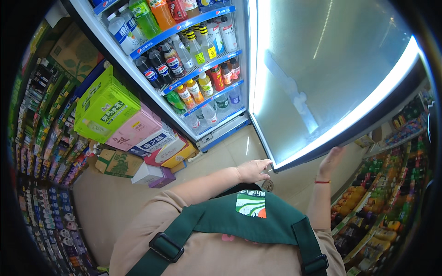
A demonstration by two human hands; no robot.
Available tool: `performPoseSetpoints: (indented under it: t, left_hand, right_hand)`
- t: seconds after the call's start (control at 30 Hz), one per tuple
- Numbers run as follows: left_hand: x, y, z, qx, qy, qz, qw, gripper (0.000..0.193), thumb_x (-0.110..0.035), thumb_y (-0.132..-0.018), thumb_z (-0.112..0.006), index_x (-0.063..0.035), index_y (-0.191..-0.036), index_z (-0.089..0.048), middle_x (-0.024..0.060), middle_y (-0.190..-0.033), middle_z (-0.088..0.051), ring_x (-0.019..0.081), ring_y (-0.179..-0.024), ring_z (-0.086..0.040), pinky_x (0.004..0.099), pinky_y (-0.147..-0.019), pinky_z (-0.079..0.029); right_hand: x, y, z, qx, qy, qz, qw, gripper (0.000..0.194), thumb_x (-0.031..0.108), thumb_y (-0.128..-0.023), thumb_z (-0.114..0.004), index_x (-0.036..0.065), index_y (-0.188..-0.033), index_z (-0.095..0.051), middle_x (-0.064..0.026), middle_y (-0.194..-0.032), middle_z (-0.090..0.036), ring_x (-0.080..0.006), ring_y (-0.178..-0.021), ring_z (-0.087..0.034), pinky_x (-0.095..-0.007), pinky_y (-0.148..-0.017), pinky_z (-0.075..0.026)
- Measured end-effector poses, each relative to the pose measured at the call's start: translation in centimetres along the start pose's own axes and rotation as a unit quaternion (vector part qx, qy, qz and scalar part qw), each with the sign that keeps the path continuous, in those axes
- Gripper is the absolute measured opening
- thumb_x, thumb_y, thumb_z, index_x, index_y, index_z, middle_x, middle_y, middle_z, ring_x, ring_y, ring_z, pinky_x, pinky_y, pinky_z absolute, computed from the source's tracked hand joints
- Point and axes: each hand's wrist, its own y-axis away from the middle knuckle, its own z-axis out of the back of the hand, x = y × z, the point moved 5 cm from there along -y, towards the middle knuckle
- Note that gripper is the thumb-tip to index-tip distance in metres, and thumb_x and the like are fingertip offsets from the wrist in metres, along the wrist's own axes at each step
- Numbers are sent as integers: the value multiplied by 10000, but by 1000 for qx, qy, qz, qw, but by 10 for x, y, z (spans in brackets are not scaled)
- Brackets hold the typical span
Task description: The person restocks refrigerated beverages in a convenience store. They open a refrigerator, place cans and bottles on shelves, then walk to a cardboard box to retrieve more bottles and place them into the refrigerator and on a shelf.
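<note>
An upright glass-front drinks cooler stands before me with its door swung out to the right. My left hand is held out in front of my apron, fingers loosely spread, the fingertips at the door's lower free corner. Whether they touch it is hard to tell. On the door's outer side my right hand is raised, palm flat and fingers extended, near the dark door frame. Neither hand appears to hold anything. Inside the cooler, bottled drinks fill several shelves, among them Pepsi bottles and a red can.
Left of the cooler, drink cartons are stacked, a green box on top of a pink one. An open cardboard box and a white box sit on the tiled floor. Stocked shelves line the far left and right.
</note>
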Motion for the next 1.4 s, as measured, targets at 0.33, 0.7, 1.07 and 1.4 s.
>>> performPoseSetpoints:
  t: [0.33, 0.7, 1.07, 1.4]
  left_hand:
    - [28, 87, 11, -274, 12, -22, 961, 880, -323, -694, -808, 22, -1326, -303, 238, -1216, -449, 346, -1119, -500, 410, -951, -421]
    - [212, 186, 127, -555, 193, 54, 807, 867, -249, -676, -843, 74, -1315, -354, 190, -1257, -516, 271, -1103, -535, 341, -949, -428]
    - [364, 211, 248, -676, 67, 265, 684, 708, -334, -757, -766, 17, -1293, -463, 145, -1151, -607, 239, -992, -610, 362, -854, -456]
    - [284, -55, -19, -19, 58, 435, 898, 642, -403, -774, -718, -33, -1262, -524, 118, -1100, -637, 228, -924, -648, 354, -741, -474]
  right_hand:
    - [223, 118, -88, 270, 18, 84, 959, 693, 505, -673, -738, -24, -1065, -526, -166, -992, -549, -333, -955, -534, -455, -838, -353]
    - [350, 71, -73, 388, -189, 331, 839, 291, 308, -776, -715, 73, -895, -594, -55, -916, -574, -207, -759, -590, -363, -811, -400]
    - [410, -53, 67, 209, -328, 505, 771, 137, 157, -681, -653, 53, -751, -598, -30, -729, -497, -197, -635, -507, -370, -748, -434]
    - [297, -177, 123, 203, -264, 466, 820, 123, 150, -660, -689, 62, -681, -606, -12, -703, -549, -160, -589, -500, -429, -771, -423]
